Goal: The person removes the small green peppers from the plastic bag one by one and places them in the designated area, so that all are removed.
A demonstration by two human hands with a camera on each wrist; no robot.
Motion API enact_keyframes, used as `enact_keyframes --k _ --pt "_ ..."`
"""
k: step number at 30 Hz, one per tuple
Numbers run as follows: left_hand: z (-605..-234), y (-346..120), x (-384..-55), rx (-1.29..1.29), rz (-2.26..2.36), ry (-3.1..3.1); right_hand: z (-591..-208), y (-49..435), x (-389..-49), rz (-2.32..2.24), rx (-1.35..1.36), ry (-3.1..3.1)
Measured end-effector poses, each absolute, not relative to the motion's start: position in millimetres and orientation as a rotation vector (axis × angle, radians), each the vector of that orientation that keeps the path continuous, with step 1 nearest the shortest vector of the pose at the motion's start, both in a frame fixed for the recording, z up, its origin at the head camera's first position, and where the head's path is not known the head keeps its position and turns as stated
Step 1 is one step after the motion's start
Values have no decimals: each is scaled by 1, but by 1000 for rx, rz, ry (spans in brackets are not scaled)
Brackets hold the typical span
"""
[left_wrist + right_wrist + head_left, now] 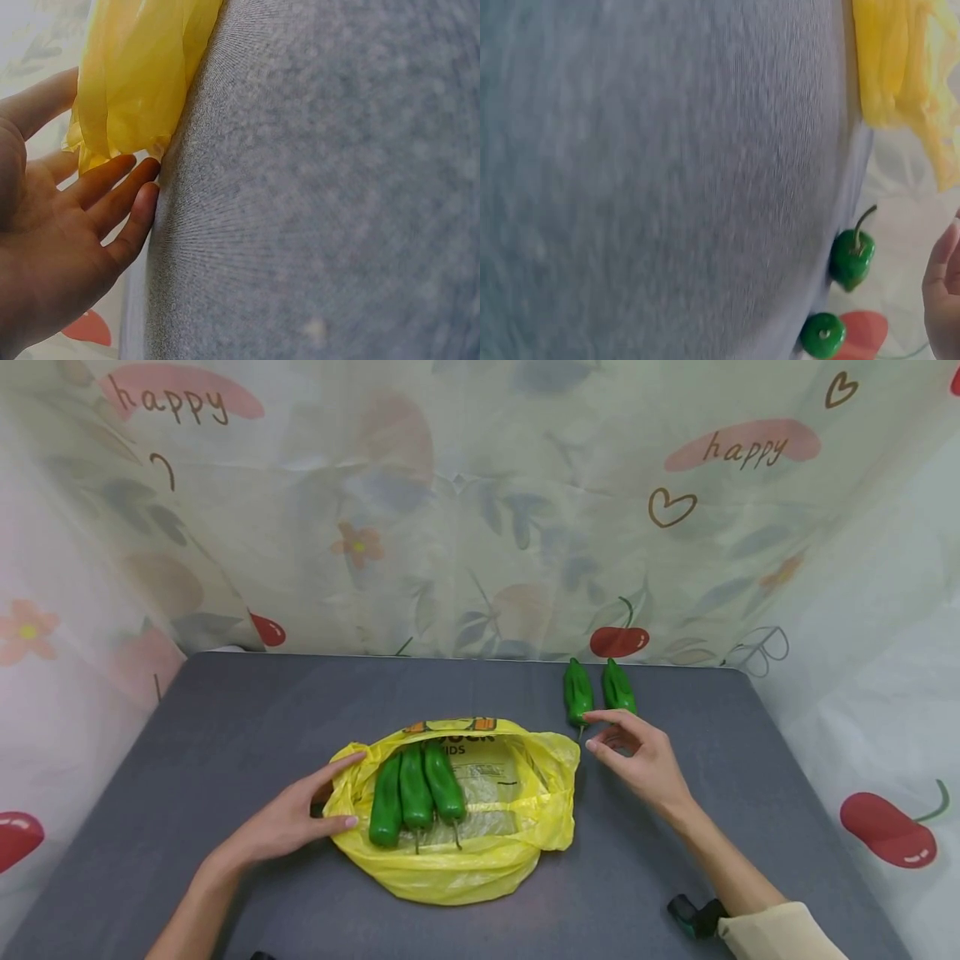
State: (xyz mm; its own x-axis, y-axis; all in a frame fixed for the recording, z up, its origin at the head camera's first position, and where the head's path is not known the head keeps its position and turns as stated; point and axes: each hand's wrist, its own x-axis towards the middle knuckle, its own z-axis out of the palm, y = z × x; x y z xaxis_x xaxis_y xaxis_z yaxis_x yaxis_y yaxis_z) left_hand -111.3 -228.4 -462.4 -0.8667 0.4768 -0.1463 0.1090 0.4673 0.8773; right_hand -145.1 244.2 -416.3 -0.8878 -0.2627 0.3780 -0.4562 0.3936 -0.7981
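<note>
A yellow plastic bag (480,881) lies on the table, its mouth spread toward the head camera. Three long green peppers (414,789) lie side by side in its left part. My left hand (288,818) rests at the bag's left edge, thumb and index finger spread apart against the plastic; the left wrist view shows the other fingers loosely extended beside the yellow bag (139,82). Right of the bag my right hand (637,756) reaches over the table, thumb and index apart. Its index fingertip is right by the stem end of a green pepper (577,689).
Another green pepper (618,685) lies just right of that one, near the far edge of the dark grey table (315,693). A black strapped device (696,917) sits by the right forearm. Patterned cloth (465,527) hangs behind the table and at both sides.
</note>
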Motion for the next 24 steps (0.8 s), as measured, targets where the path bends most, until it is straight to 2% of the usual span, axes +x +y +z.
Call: enact_keyframes --k 5,14,24 --pt "-462 -228 -111 495 1361 2346 -435 245 -150 1552 696 -2430" --pt "-462 -229 -111 498 1367 2341 -401 217 -130 1573 751 -2439" --pt "-462 -228 -111 491 1360 2359 -405 201 -127 1633 797 -2440"
